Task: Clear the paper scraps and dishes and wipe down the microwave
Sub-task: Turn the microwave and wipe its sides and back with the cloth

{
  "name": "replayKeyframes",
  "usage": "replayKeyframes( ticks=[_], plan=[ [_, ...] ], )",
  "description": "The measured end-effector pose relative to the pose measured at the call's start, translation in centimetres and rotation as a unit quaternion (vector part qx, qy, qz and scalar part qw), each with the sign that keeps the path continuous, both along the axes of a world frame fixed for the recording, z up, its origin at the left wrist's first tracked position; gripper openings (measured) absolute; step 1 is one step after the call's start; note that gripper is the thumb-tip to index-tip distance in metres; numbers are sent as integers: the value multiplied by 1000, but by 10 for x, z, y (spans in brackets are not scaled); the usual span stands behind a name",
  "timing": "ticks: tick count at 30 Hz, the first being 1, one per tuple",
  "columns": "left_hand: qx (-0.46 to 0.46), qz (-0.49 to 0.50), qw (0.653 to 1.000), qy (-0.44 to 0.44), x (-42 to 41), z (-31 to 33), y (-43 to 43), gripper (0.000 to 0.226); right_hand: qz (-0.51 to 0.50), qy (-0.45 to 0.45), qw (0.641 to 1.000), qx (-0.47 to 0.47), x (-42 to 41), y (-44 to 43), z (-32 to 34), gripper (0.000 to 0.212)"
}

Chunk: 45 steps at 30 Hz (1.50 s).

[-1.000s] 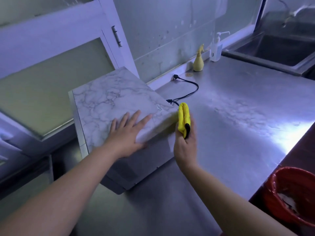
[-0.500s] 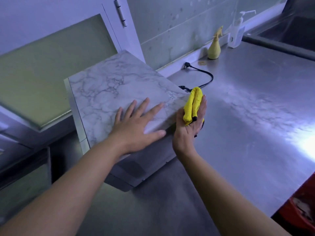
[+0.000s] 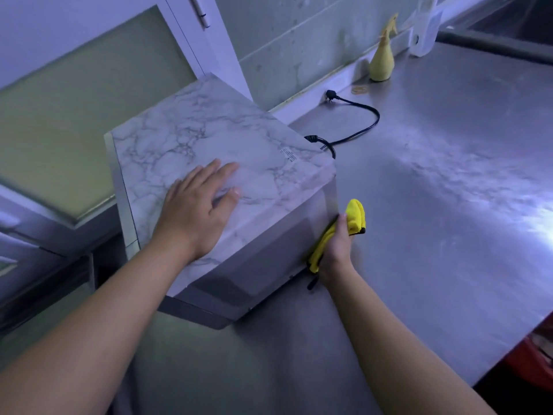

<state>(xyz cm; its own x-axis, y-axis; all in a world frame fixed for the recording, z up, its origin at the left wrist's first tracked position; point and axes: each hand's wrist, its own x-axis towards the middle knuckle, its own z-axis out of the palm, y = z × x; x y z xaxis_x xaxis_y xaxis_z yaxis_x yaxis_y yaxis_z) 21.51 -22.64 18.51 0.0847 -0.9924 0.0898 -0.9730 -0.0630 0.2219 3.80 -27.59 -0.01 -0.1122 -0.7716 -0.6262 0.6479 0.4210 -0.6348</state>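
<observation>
Surface: a steel surface [image 3: 449, 235] runs from the near edge to the back wall; no paper scraps or dishes are seen on it.
Bin: a red bin [image 3: 535, 354] is partly cut off at the near right, below the surface edge.
Right hand: a yellow cloth [image 3: 354, 215] is gripped by the right hand [image 3: 336, 250], fingers curled round it, and is pressed against the microwave's side wall near the lower edge.
Change: half a second earlier the cloth was held at the top's corner; it has since been brought down onto the side wall. The top is judged finished and the wiping is judged to have passed to the sides.
Left hand: the left hand [image 3: 194, 214] is laid flat on the marbled top, fingers straight, nothing held; it is judged to be steadying.
Microwave: the microwave [image 3: 209, 139] stands at the left of the surface, turned at an angle, before a cabinet door [image 3: 89, 100].
Cord: its cord [image 3: 359, 127] lies loose behind it, unplugged.
Back wall: a yellow spray bottle [image 3: 381, 62] and a pump bottle [image 3: 423, 34] stand well apart from the hands.
</observation>
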Motion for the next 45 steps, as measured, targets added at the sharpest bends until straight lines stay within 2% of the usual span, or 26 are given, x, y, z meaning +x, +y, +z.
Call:
replayKeyframes(
  ticks=[3, 5, 8, 10, 13, 17, 20, 22, 27, 28, 29, 32, 36, 38, 40, 43, 45],
  plan=[
    [-7, 2, 1000, 8, -1, 1, 2, 56, 60, -53, 997, -3, -24, -3, 7, 65],
    [-30, 28, 999, 11, -2, 1, 3, 50, 61, -47, 997, 3, -47, 0, 11, 64],
    [-60, 116, 991, -16, -4, 3, 3, 51, 33, 16, 999, -24, -68, 19, 22, 50],
    [-55, 151, 986, -42, -7, 5, 4, 52, 8, 84, 992, -94, -69, 38, 36, 47],
    [-32, 165, 985, -49, -9, 6, 3, 54, -2, 171, 953, -250, -57, 58, 76, 49],
    [38, 111, 992, -37, 13, 7, 6, 58, -46, 266, 887, -376, -19, 62, 117, 63],
    [42, 26, 999, -23, 36, 5, 19, 56, -10, 425, 812, -400, 22, 62, 120, 74],
    [17, 9, 1000, -24, 42, 0, 24, 54, -11, 505, 774, -381, 45, 63, 108, 80],
    [-5, 15, 1000, -23, 39, -3, 22, 65, -173, 533, 743, -365, 67, 42, 67, 63],
    [-8, 16, 1000, -20, 39, -3, 23, 66, -193, 517, 753, -359, 67, 39, 59, 60],
    [-10, 16, 1000, -19, 38, -3, 23, 66, -209, 480, 779, -345, 68, 39, 51, 59],
    [-9, 17, 1000, -15, 38, -5, 24, 64, -233, 279, 904, -225, 75, 43, 27, 69],
    [-9, 20, 1000, -11, 38, -5, 25, 64, -189, 131, 971, -71, 65, 38, 11, 64],
    [-7, 19, 1000, -13, 37, -4, 25, 63, -134, 43, 990, -5, 52, 37, 6, 63],
    [-6, 18, 1000, -15, 38, -4, 25, 57, -78, -8, 997, 5, 37, 39, 7, 60],
    [-3, 23, 1000, -9, 38, -3, 24, 55, -27, 7, 1000, 7, 14, 42, 19, 55],
    [0, 23, 1000, -9, 37, -2, 24, 56, -46, 46, 998, -9, 0, 50, 31, 43]
  ],
)
